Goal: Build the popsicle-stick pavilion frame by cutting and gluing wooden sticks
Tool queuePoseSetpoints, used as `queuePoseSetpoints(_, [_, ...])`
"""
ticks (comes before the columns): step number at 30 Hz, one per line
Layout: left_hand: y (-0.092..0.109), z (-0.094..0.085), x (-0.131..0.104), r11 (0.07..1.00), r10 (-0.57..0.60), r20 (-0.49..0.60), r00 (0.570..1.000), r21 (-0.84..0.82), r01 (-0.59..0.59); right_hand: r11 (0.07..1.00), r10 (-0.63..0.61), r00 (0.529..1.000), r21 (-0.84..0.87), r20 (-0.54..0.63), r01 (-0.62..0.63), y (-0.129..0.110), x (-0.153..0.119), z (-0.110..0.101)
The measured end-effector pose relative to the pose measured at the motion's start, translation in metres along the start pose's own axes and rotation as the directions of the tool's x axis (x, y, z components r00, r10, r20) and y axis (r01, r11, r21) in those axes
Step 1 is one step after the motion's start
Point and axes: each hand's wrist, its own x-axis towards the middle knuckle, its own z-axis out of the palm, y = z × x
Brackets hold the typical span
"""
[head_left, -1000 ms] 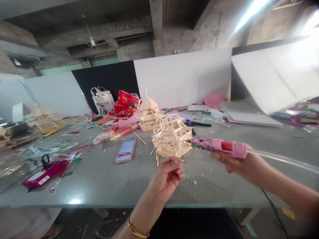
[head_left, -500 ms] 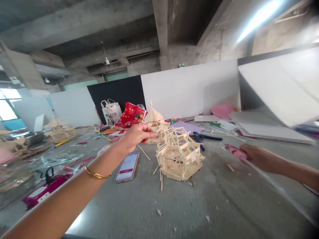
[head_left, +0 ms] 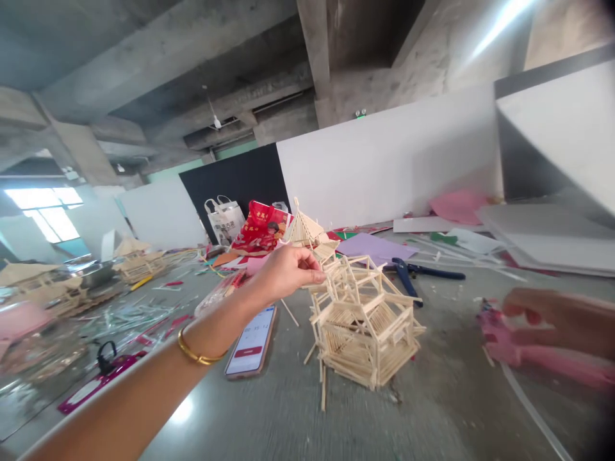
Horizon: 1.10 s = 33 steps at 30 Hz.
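Observation:
My left hand (head_left: 293, 272) is closed in a pinch at the upper left edge of a house model made of thin wooden sticks (head_left: 368, 333). Its fingertips seem to grip a stick there, mostly hidden by the fingers. The model stands on the grey table, with an open-frame top and loose stick ends jutting out at its lower left. Over to the right, my right hand (head_left: 552, 314) is blurred, fingers apart and curved above a pink glue gun (head_left: 504, 339). The gun's handle shows below the hand, not wrapped by the fingers. A clear glue stick or strip trails beneath it.
A phone (head_left: 250, 342) lies left of the model. Blue-handled pliers (head_left: 408, 282) are behind it to the right. A pointed stick roof (head_left: 305, 230) stands behind. A purple power strip (head_left: 98, 381), plastic scraps (head_left: 144, 314) and purple paper (head_left: 369, 246) lie around.
The view has shifted, and the model appears nearer. My left hand keeps its pinch at the model. My right hand has loosened from around the glue gun, which now lies lower, its handle showing.

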Motion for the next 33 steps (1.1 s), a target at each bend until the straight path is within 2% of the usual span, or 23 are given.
queuePoseSetpoints(2, [-0.003, 0.003, 0.003, 1.000, 0.016, 0.009, 1.000, 0.024, -0.016, 0.999, -0.017, 0.992, -0.041, 0.124, 0.023, -0.020, 0.021, -0.022])
queuePoseSetpoints(5, [-0.005, 0.009, 0.005, 0.998, 0.013, 0.002, 1.000, 0.062, -0.013, 0.996, -0.043, 0.981, -0.066, 0.190, 0.057, -0.056, 0.053, -0.042])
queuePoseSetpoints(9, [-0.006, 0.016, 0.006, 0.997, 0.008, -0.013, 1.000, 0.077, -0.007, 0.986, -0.157, 0.981, -0.034, 0.115, 0.162, -0.104, 0.079, -0.038])
queuePoseSetpoints(12, [-0.007, 0.018, 0.006, 0.996, 0.004, -0.030, 1.000, 0.085, -0.002, 0.979, -0.199, 0.979, 0.048, 0.034, 0.198, -0.127, 0.091, -0.027])
queuePoseSetpoints(18, [-0.004, 0.015, 0.007, 0.992, 0.010, -0.060, 0.998, 0.127, -0.002, 0.953, -0.246, 0.969, 0.175, -0.028, 0.247, -0.148, 0.107, -0.014])
queuePoseSetpoints(24, [0.000, 0.019, 0.007, 0.990, 0.019, -0.067, 0.998, 0.141, -0.009, 0.937, -0.250, 0.968, 0.246, -0.026, 0.249, -0.165, 0.102, -0.006])
queuePoseSetpoints(33, [-0.006, 0.021, 0.012, 0.986, 0.064, -0.071, 0.995, 0.161, -0.052, 0.924, -0.281, 0.958, 0.256, -0.049, 0.284, -0.169, 0.095, -0.004])
